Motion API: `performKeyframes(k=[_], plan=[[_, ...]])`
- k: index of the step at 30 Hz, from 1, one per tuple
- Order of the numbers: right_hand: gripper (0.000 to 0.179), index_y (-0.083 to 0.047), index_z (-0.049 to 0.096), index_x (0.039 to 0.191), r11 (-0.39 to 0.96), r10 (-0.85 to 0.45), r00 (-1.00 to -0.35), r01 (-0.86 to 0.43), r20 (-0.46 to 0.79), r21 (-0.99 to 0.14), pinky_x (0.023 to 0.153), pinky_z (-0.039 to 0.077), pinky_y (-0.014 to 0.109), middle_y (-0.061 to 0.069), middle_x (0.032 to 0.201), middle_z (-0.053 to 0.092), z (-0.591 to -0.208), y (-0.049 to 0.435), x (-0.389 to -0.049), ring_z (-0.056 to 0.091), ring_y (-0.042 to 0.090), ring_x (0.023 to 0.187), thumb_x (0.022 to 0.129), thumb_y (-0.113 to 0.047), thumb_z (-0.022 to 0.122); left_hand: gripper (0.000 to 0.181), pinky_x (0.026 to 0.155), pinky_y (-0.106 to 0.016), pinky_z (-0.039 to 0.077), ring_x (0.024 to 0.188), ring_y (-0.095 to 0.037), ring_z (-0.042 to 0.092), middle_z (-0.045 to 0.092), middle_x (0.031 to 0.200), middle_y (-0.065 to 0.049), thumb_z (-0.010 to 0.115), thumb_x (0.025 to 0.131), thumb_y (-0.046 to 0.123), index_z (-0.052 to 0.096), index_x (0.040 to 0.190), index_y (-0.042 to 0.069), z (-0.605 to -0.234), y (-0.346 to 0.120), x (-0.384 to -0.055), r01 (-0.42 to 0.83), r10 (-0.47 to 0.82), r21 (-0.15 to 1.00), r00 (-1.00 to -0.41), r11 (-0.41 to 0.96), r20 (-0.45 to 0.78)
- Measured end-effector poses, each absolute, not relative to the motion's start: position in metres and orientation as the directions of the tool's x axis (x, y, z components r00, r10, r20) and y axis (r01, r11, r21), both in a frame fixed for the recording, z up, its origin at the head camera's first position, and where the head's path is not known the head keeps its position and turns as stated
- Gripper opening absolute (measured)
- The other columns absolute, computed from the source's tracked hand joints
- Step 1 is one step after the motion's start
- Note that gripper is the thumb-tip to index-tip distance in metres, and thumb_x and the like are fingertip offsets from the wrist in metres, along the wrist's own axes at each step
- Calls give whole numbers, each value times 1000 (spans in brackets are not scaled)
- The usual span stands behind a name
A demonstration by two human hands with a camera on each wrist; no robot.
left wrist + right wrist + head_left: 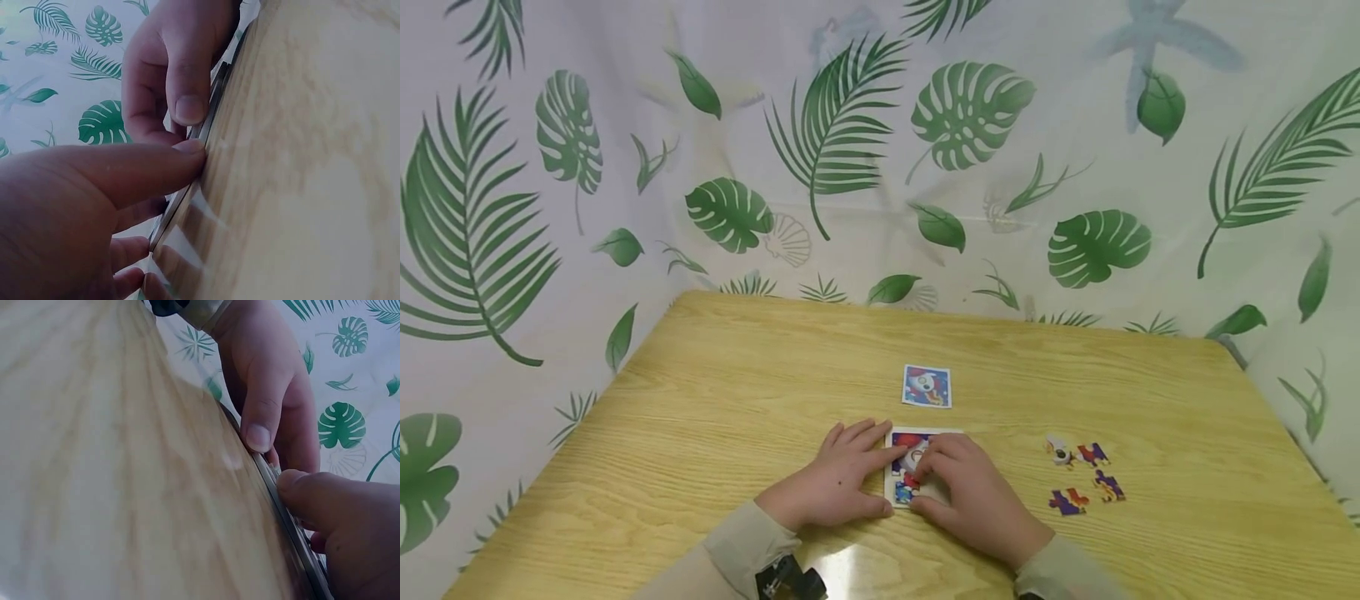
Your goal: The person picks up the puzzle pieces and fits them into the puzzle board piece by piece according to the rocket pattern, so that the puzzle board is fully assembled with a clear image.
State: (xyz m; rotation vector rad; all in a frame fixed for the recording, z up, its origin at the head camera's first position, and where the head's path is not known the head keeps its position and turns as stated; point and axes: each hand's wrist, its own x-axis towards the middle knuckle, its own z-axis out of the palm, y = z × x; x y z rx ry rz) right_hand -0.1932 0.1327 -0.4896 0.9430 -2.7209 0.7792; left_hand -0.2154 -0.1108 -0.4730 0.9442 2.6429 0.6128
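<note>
At the lower centre of the frame, your left hand [831,486] and right hand [973,497] press flat, fingers relaxed and gripping nothing, on the puzzle tray [901,485] lying on the tabletop [700,417], loose pieces [1081,477] to its right.

Colours and patterns, head view

Table [700,433]: yellow-tan wood grain. Backdrop [850,125], upper frame: white with green palm and monstera leaves, faint shells. Card [927,386], centre: blue border, red-and-white figure. Puzzle board [912,467]: red, blue, white. Loose pieces [1078,479], right: purple, red, orange. Sleeves [737,550]: beige.
</note>
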Motion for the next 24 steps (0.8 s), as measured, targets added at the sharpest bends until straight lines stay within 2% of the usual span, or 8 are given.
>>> performKeyframes(k=[12, 20, 24], plan=[[25, -26, 69, 99, 691, -515, -796, -606, 318, -396, 105, 42, 45, -10, 114, 60, -492, 127, -194, 52, 15, 115, 84, -41, 82, 75, 118, -61, 3, 154, -29, 10, 20, 167, -7, 71, 92, 48, 42, 157, 24, -473, -112, -216, 528, 648, 484, -753, 698, -112], [31, -27, 76, 115, 680, -560, -778, -628, 284, -378, 109, 37, 48, -8, 122, 61, -490, 130, -191, 51, 17, 122, 88, -43, 77, 73, 118, -63, 3, 154, -30, 9, 18, 168, -6, 70, 93, 47, 43, 156, 23, -476, -113, -214, 539, 659, 486, -745, 687, -106], [31, -28, 77, 118, 676, -577, -764, -645, 287, -358, 110, 36, 48, -8, 124, 61, -490, 130, -190, 50, 16, 123, 91, -42, 75, 73, 118, -63, 3, 154, -30, 9, 18, 168, -6, 70, 92, 47, 43, 156, 22, -475, -113, -215, 541, 660, 484, -743, 688, -108]])
